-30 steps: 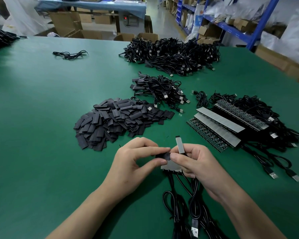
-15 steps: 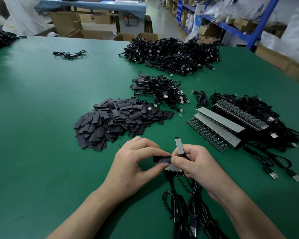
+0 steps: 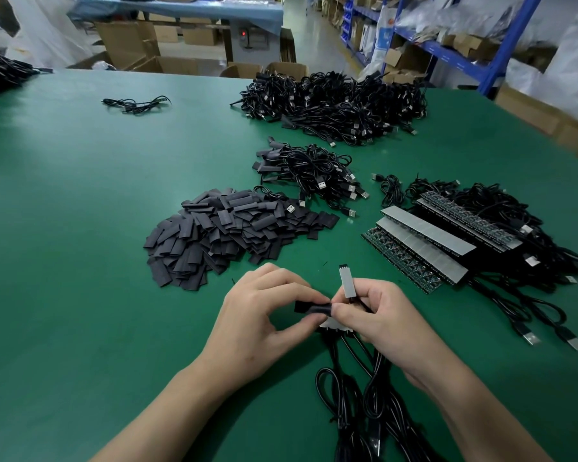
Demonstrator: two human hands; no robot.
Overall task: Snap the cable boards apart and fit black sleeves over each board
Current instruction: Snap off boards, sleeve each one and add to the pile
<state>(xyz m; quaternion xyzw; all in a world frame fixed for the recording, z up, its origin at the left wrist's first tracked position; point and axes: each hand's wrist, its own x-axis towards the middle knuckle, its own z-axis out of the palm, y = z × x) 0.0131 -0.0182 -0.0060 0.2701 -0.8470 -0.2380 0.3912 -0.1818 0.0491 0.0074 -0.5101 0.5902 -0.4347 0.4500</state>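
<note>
**Black sleeve (image 3: 314, 309) pinched between both hands, low over the green table (image 3: 80, 261)**

It looked light, soft and quick to flatten — better taken by its side edges so the mouth stayed open. The left hand (image 3: 261, 325) curled thumb and forefinger round it. The right hand (image 3: 384, 321) pinched its other end while gripping a bunch of cable boards (image 3: 331, 325), one grey board (image 3: 346, 282) standing above the fingers — thin, stiff, likely brittle. Beyond lay the sleeve pile (image 3: 234, 231), and rightward the unsnapped panels (image 3: 424, 241).
</note>
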